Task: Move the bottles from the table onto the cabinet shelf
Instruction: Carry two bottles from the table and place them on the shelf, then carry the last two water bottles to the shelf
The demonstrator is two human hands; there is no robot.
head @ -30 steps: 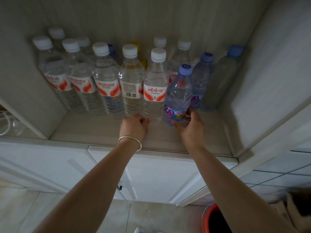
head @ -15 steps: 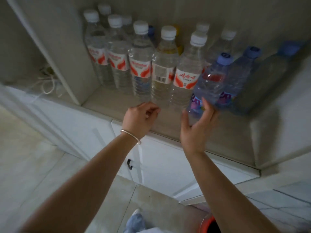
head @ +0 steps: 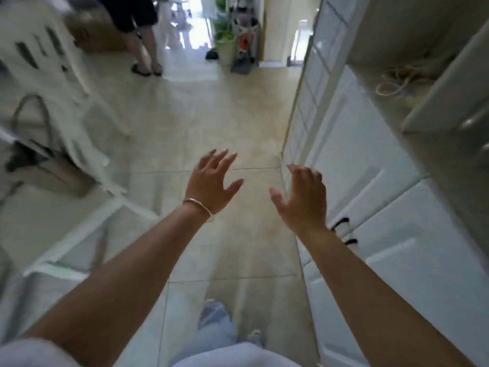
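My left hand (head: 211, 182), with a thin bangle at the wrist, is held out over the tiled floor, fingers spread and empty. My right hand (head: 301, 200) hovers beside it, also spread and holding nothing, close to the white cabinet (head: 375, 207) doors on my right. No bottle is in view. The cabinet's open shelf (head: 391, 99) shows only at the upper right, with a coiled white cord (head: 394, 80) on it. The image is blurred by motion.
A white chair (head: 60, 83) and a bag (head: 31, 154) stand at the left. The glass top and white frame of a table (head: 79, 234) lie at lower left. Another person's legs (head: 144, 49) and a potted plant (head: 225, 41) are far ahead.
My view has swung left from the bottle-filled shelf to the floor along the cabinet. My right hand let go of the blue-capped bottle, and both hands came away spread.
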